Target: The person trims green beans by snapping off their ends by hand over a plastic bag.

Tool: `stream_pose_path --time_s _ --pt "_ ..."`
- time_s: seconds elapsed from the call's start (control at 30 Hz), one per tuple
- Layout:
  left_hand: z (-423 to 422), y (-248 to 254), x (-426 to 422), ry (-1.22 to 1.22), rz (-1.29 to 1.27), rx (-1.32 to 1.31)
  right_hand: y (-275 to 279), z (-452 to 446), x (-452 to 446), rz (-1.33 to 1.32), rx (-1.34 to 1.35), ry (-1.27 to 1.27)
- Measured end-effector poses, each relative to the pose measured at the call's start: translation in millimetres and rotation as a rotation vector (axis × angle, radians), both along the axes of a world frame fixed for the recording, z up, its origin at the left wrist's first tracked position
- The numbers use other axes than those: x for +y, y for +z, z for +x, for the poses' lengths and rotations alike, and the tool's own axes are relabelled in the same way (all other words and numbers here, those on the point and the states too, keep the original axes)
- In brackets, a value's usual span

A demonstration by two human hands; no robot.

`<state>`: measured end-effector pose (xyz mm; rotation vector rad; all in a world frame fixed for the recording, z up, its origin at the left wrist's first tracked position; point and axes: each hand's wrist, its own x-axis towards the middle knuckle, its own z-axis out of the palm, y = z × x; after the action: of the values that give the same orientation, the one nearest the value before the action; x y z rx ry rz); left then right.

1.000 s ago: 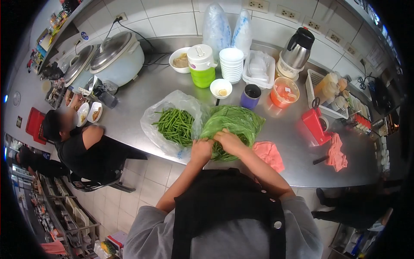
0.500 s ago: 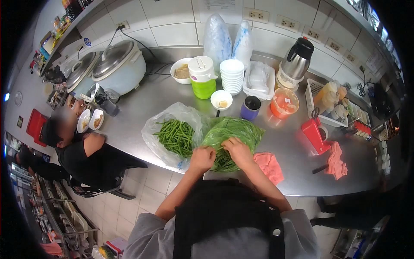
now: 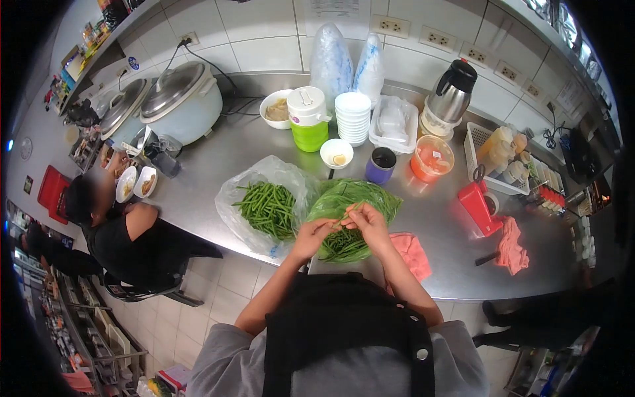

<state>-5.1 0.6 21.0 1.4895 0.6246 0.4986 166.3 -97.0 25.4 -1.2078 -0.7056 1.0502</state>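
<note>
Two bare hands are raised above the near edge of a steel counter (image 3: 456,278), close together, fingertips pinched on one long green bean (image 3: 343,216). The left hand (image 3: 315,236) grips its lower end; the right hand (image 3: 369,223) grips its upper end, so the bean slants up from left to right across the small gap between them. Their fingers cover part of it, and it is thin enough at this size that it may be more than one.

Right below and beyond the hands lies a green plastic bag (image 3: 357,190), its mouth open toward the body, with a heap of long beans (image 3: 345,245) showing just under the fingers. Left of the left hand, near it, a clear plastic bag (image 3: 229,192) spreads open around a pile of short bean pieces (image 3: 266,210).

Beside the right wrist is a crumpled pink cloth (image 3: 413,257). Straight beyond the hands, past the green bag, stand a small white bowl (image 3: 327,151) and a purple cup (image 3: 379,171); farther off are a white-and-lime jug (image 3: 309,129) and a stack of white bowls (image 3: 353,119). Well to the left of both hands, a person in black (image 3: 119,235) sits at the counter.
</note>
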Motion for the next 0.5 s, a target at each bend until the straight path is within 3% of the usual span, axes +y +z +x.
stream_pose_path --time_s 0.17,0.47,0.5 --pt "1 -7 -3 -0.067 -0.144 0.003 0 -3 0 0.031 -0.203 -0.070" --pt "2 2 -14 -0.013 0.141 0.040 27 -21 -8 0.072 -0.283 -0.151" --pt "3 -1 -16 0.000 0.201 0.044 45 -30 -11 0.170 -0.455 -0.275"
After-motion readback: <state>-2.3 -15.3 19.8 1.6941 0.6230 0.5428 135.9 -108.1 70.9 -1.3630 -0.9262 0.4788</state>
